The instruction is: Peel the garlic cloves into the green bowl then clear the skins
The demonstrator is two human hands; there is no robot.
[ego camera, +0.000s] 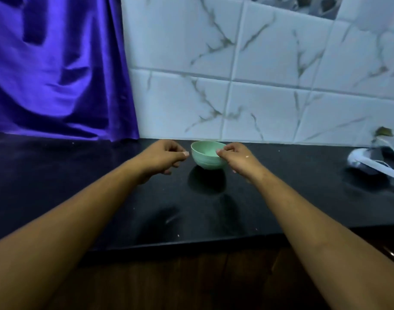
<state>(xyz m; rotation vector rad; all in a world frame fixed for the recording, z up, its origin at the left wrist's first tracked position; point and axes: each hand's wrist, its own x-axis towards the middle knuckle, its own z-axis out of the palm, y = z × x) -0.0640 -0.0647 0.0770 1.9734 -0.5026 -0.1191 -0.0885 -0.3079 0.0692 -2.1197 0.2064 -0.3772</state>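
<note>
The small green bowl [206, 158] is on the black counter [79, 175] close to the tiled wall, tipped slightly towards me. My right hand [236, 159] pinches its right rim with thumb and fingertips. My left hand [164, 156] hovers just left of the bowl without touching it, its fingers curled and thumb pressed to forefinger, with nothing visible in it. A tiny pale fleck [247, 156] sticks to the back of my right hand. The bowl's inside looks bare from here, and I see no garlic cloves.
A purple cloth [57, 63] hangs at the back left down to the counter. A white object with cords [368, 163] lies at the far right. Tiny pale specks [178, 235] dot the counter near its front edge, with a dark wooden cabinet front [191, 283] below.
</note>
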